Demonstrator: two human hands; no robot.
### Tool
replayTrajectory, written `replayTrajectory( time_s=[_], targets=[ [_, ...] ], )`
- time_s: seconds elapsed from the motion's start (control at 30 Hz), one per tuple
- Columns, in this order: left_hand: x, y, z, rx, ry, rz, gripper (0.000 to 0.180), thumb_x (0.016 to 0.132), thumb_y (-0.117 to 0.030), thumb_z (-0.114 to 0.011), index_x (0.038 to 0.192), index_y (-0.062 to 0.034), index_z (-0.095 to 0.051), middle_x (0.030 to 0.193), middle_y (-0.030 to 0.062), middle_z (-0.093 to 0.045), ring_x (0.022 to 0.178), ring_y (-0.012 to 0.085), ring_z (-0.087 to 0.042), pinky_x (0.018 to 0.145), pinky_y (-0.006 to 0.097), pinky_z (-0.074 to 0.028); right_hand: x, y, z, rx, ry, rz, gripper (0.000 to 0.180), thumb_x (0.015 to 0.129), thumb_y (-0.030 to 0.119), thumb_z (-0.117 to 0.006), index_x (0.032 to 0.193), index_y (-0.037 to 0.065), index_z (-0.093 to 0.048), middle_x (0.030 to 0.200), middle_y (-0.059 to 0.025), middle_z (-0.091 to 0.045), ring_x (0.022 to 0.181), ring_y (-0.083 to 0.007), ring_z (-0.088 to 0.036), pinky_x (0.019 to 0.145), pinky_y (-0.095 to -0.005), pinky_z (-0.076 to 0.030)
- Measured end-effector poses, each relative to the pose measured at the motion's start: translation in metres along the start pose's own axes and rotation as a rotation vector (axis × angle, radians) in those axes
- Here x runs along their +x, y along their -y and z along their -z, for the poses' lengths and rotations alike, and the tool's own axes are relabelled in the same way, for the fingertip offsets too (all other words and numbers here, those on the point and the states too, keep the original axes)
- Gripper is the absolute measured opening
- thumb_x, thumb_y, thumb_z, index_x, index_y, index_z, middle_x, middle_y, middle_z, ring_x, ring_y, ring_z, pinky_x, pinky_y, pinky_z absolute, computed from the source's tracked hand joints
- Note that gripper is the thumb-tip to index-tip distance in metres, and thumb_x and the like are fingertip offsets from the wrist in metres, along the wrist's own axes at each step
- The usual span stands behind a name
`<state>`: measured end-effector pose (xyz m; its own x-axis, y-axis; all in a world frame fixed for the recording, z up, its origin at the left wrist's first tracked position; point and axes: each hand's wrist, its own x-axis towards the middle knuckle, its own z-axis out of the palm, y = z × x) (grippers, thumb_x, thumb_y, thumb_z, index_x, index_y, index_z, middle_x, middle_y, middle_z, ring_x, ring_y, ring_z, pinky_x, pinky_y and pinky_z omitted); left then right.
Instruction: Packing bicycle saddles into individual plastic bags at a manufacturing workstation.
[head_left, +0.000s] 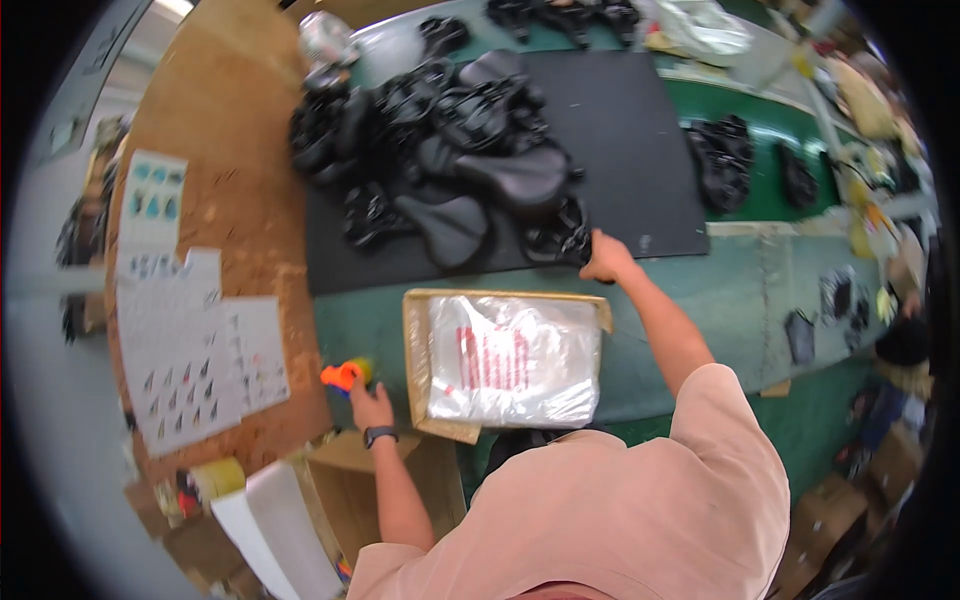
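Saddle, black, at near edge of dark mat, just beyond box; apparently underside up, partly hidden by neighbours. Right hand at its near right end, fingers partly curled; whether firmly closed on it, cannot tell. Likely handling: fairly light, stiff in shell and rails, soft only on padded face, smooth, hardly fragile but easily scuffed. Best hold: by narrow nose or rails, rather than by slick cover alone. Worth lifting clear of pile, close against it on far left side, to avoid snags.

Left hand well apart, at near left, fingers mostly closed around orange tool, apparently a tape dispenser; blurred. Dark watch on wrist.

Between hands, on near side: box, open, filled with clear bags, red print on top; glossy, probably limp and slippery.

Farther out: green table under mat and box; wood board at left, bearing paper sheets; dark pieces at far right, likely more saddles.
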<state>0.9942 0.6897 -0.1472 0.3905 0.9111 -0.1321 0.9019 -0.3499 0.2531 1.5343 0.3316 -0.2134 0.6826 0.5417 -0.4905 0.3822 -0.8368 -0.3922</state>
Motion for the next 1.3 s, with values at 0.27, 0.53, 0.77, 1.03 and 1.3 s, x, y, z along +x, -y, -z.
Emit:
replayTrajectory(
  time_s=[0.27, 0.53, 0.77, 1.03, 1.3],
  targets=[
    [0.06, 0.092, -0.075, 0.244, 0.355, 0.024, 0.094, 0.089, -0.035, -0.087, 0.159, 0.0023, -0.036, 0.167, 0.0285, -0.041, 0.149, 0.0432, -0.049, 0.119, 0.049, -0.049, -0.232, -0.11, -0.026, 0.182, -0.103, -0.523, 0.074, 0.064, 0.038, -0.09, 0.122, -0.003, -0.07, 0.114, -0.0296, -0.076, 0.105, -0.0423, -0.076, 0.093, -0.0485, -0.062],
    [0.028, 0.109, -0.068, 0.234, 0.481, -0.076, 0.052, 0.098, -0.036, -0.07, 0.137, -0.0046, -0.056, 0.13, 0.029, -0.073, 0.121, 0.0446, -0.071, 0.098, 0.056, -0.058, -0.378, -0.094, -0.084, 0.128, -0.024, -0.796, 0.075, 0.064, 0.037, -0.092, 0.125, 0.0, -0.068, 0.111, -0.025, -0.079, 0.097, -0.0383, -0.079, 0.087, -0.0475, -0.064],
    [-0.013, -0.026, 0.024, 0.073, 0.092, -0.169, 0.035, 0.109, -0.043, -0.058, 0.113, -0.013, -0.076, 0.098, 0.0225, -0.078, 0.087, 0.0474, -0.076, 0.076, 0.058, -0.06, -0.396, -0.049, -0.107, 0.031, -0.162, -0.793, 0.082, 0.071, 0.035, -0.093, 0.134, 0.0, -0.053, 0.121, -0.0285, -0.076, 0.116, -0.0439, -0.074, 0.101, -0.0519, -0.061],
    [-0.141, -0.215, -0.143, -0.348, 0.421, -0.696, 0.028, 0.098, -0.033, -0.075, 0.094, -0.0058, -0.07, 0.092, 0.0186, -0.073, 0.088, 0.0422, -0.071, 0.077, 0.052, -0.055, -0.379, -0.063, -0.105, 0.063, -0.022, -0.573, 0.11, 0.071, 0.036, -0.097, 0.154, -0.004, -0.037, 0.119, -0.0289, -0.075, 0.114, -0.0473, -0.073, 0.099, -0.0544, -0.06],
    [-0.189, -0.249, -0.214, -0.198, 0.338, -0.634, 0.024, 0.097, -0.03, -0.077, 0.098, -0.0065, -0.072, 0.097, 0.0172, -0.073, 0.097, 0.0405, -0.071, 0.085, 0.054, -0.056, -0.392, -0.098, -0.108, 0.135, 0.003, -0.418, 0.12, 0.072, 0.03, -0.097, 0.161, -0.006, -0.025, 0.124, -0.035, -0.073, 0.113, -0.0496, -0.073, 0.098, -0.0554, -0.059]
  ],
)
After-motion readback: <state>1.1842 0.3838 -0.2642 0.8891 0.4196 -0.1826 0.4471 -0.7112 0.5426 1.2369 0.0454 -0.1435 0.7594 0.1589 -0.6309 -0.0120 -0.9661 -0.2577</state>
